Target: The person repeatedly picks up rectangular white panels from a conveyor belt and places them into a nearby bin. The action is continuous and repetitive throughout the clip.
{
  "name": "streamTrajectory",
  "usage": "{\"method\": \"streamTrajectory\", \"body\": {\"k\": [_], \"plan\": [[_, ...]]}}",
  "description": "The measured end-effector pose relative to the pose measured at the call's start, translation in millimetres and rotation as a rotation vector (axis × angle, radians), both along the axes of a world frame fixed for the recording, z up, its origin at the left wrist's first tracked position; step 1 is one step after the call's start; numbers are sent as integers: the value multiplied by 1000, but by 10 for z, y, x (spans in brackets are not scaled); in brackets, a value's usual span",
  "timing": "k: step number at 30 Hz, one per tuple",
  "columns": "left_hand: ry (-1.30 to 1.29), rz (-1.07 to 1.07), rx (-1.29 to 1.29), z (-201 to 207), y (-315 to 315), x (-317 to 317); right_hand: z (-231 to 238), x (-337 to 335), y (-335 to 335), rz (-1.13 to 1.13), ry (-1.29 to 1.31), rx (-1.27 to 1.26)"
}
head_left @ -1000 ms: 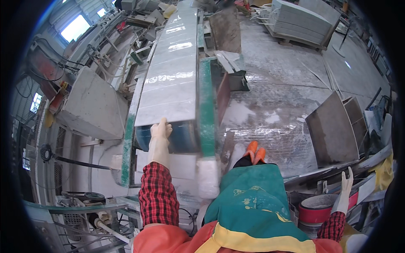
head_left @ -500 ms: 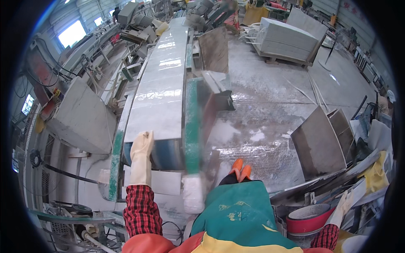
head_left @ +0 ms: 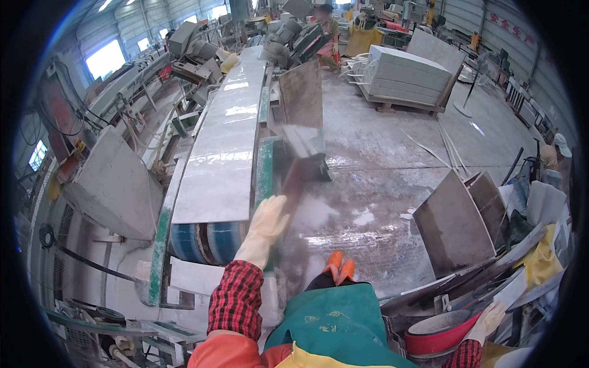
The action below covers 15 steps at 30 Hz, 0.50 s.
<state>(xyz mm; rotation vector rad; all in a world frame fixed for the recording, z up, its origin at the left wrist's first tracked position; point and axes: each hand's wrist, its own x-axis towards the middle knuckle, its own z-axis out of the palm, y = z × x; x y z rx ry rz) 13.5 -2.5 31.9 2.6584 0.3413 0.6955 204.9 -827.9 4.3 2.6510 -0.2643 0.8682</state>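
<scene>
My left hand (head_left: 268,222), in a cream rubber glove, is over the green side rail (head_left: 265,168) near the conveyor's close end. Its fingers stretch forward and I see nothing in them. To its left a pale, glossy stone slab (head_left: 215,193) lies on the conveyor, its near edge above the blue-striped belt roller (head_left: 211,240). My right hand (head_left: 489,320), gloved alike, is low at the far right beside a pale flat strip (head_left: 513,289). Its fingers look extended along the strip's end; whether they touch it is unclear.
A red round tub (head_left: 438,336) stands near my right forearm. Brown boards (head_left: 453,224) lean at the right, with a yellow cloth (head_left: 543,256) behind. A slab stack (head_left: 408,75) sits on a pallet farther back. A person (head_left: 328,34) stands beyond the conveyor; another (head_left: 555,153) is at far right.
My left hand has moved right, from the slab's near edge to the green rail, its fingers now stretched. My right hand stays by the strip. The view has shifted slightly.
</scene>
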Motion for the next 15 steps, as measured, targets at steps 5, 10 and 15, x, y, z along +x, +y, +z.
{"method": "streamTrajectory", "body": {"k": [5, 10, 15], "plan": [[80, 91, 48, -17, -100, -56, -116, 338, -123, -41, 39, 341], [-35, 58, 130, -70, -43, -16, -325, 420, -334, -22, 23, 226], [81, 102, -20, 33, -114, -21, -113, 313, -49, -23, 81, 292]]}}
